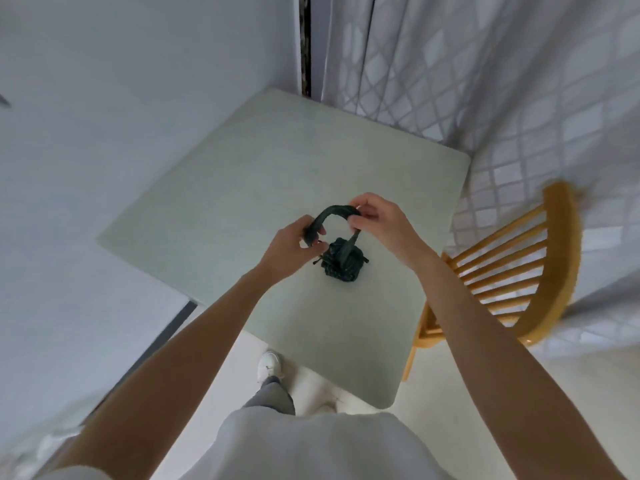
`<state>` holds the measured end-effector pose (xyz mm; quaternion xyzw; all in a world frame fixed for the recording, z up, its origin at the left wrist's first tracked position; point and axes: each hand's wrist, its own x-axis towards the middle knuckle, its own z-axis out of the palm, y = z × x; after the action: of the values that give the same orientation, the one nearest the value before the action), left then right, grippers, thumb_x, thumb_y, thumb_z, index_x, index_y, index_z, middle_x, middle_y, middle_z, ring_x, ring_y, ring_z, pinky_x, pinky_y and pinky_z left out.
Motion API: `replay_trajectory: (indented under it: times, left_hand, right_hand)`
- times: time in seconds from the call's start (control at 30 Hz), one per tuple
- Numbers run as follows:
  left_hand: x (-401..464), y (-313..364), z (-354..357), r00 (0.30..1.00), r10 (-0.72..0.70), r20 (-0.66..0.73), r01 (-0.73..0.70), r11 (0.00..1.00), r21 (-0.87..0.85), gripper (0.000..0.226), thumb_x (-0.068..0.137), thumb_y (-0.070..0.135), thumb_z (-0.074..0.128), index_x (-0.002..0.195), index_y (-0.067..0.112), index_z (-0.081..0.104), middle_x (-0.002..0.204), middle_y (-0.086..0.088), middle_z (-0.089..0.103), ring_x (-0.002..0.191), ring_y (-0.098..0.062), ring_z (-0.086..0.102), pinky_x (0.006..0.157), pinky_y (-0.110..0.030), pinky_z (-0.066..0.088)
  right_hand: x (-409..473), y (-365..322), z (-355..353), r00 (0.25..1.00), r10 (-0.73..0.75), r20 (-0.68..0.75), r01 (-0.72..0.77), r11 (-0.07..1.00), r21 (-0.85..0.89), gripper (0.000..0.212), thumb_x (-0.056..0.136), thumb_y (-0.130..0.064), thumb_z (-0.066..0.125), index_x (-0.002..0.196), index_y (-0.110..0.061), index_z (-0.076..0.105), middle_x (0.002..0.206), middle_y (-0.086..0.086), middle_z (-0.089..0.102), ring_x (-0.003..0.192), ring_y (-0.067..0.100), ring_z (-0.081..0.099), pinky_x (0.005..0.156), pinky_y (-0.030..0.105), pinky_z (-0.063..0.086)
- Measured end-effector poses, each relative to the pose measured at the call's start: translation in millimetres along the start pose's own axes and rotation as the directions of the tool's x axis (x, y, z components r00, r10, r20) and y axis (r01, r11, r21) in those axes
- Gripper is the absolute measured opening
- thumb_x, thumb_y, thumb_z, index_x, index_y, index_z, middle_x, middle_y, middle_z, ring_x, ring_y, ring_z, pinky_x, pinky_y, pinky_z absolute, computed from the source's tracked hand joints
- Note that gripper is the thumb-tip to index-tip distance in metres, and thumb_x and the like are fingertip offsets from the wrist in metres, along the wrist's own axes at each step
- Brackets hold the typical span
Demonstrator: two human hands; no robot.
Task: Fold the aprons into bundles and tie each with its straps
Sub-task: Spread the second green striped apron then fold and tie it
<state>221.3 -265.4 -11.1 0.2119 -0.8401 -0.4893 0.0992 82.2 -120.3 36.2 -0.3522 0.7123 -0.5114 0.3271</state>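
Note:
A dark green apron lies folded into a small tight bundle [343,263] near the middle of the pale square table [242,188]. One of its straps [332,213] rises from the bundle and arches between my hands. My left hand [294,242] grips the strap's left end just left of the bundle. My right hand [375,220] pinches the strap at the top right, above the bundle. A short dark strap end pokes out at the bundle's left side.
A wooden spindle-back chair [512,271] stands against the table's right edge. A patterned white curtain [502,98] hangs behind and to the right. A plain wall runs along the left. My leg and white shoe [270,367] show below the table's near edge.

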Motion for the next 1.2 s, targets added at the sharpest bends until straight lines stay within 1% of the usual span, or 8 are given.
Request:
replay_trajectory:
  times: [0.13,0.27,0.43,0.6,0.7,0.8,1.0,1.2]
  left_hand:
    - [11,40,-46,0.993,-0.021,-0.115,-0.006,0.973,-0.231,0.014,0.084,0.014,0.067,0.088,0.023,0.058,0.080,0.005,0.059,0.079,-0.011,0.057,0.082,-0.026,0.046]
    - [14,76,-101,0.990,0.024,-0.141,-0.069,0.943,-0.327,0.016,0.086,0.014,0.065,0.101,0.016,0.062,0.079,0.009,0.059,0.079,-0.006,0.058,0.078,-0.018,0.043]
    - [17,99,-183,0.964,0.172,-0.201,-0.222,0.938,-0.265,0.023,0.084,0.013,0.067,0.102,0.021,0.055,0.087,0.001,0.061,0.072,-0.011,0.056,0.075,-0.022,0.044]
    - [25,109,-265,0.927,0.313,-0.207,-0.354,0.912,-0.209,0.024,0.085,0.011,0.066,0.097,0.023,0.051,0.100,-0.009,0.063,0.074,-0.022,0.060,0.079,-0.029,0.049]
    - [42,112,-313,0.906,0.392,-0.160,-0.415,0.898,-0.149,0.007,0.090,0.010,0.060,0.093,0.016,0.061,0.098,-0.001,0.064,0.082,-0.021,0.062,0.087,-0.036,0.049]
    - [60,116,-355,0.894,0.418,-0.159,-0.436,0.894,-0.102,0.014,0.091,0.007,0.057,0.092,0.019,0.065,0.094,0.006,0.065,0.082,-0.014,0.062,0.089,-0.034,0.049]
    - [99,130,-434,0.836,0.492,-0.242,-0.495,0.867,0.053,0.023,0.091,0.001,0.053,0.099,0.020,0.064,0.110,-0.006,0.063,0.084,-0.023,0.064,0.086,-0.028,0.052]
    - [130,148,-499,0.749,0.527,-0.402,-0.526,0.841,0.122,0.019,0.090,0.001,0.055,0.097,0.016,0.065,0.101,-0.004,0.063,0.084,-0.022,0.066,0.078,-0.027,0.055]
  right_hand:
    - [26,-43,7,0.987,-0.158,0.024,0.159,0.986,-0.053,0.046,0.081,0.003,0.065,0.119,-0.017,0.049,0.068,-0.005,0.051,0.065,0.008,0.050,0.067,0.017,0.040]
    - [54,-92,22,0.942,-0.324,-0.088,0.311,0.940,-0.137,0.044,0.082,0.008,0.057,0.116,-0.018,0.050,0.066,-0.003,0.046,0.059,0.008,0.044,0.061,0.018,0.037]
    - [95,-165,52,0.909,-0.403,-0.107,0.394,0.914,-0.097,0.027,0.086,-0.005,0.062,0.109,-0.015,0.052,0.066,-0.009,0.051,0.058,0.012,0.049,0.061,0.029,0.044]
    - [139,-230,88,0.848,-0.480,-0.226,0.463,0.877,-0.127,0.036,0.081,-0.011,0.071,0.104,-0.017,0.045,0.082,0.001,0.059,0.068,0.010,0.056,0.068,0.018,0.045]
    - [172,-266,101,0.829,-0.482,-0.283,0.433,0.874,-0.221,0.029,0.077,-0.018,0.075,0.094,-0.015,0.051,0.062,-0.003,0.046,0.054,0.007,0.041,0.055,0.018,0.035]
    - [202,-298,113,0.862,-0.421,-0.283,0.381,0.905,-0.187,0.021,0.080,-0.022,0.073,0.086,-0.012,0.055,0.050,-0.002,0.046,0.040,0.007,0.038,0.044,0.019,0.031]
    - [262,-368,137,0.835,-0.464,-0.296,0.467,0.882,-0.066,0.012,0.082,-0.010,0.069,0.091,-0.006,0.063,0.060,0.008,0.062,0.039,0.007,0.049,0.042,0.018,0.042]
    - [325,-429,156,0.788,-0.540,-0.295,0.572,0.820,0.026,0.008,0.078,-0.010,0.072,0.079,-0.012,0.065,0.066,0.007,0.069,0.056,0.014,0.068,0.053,0.021,0.051]
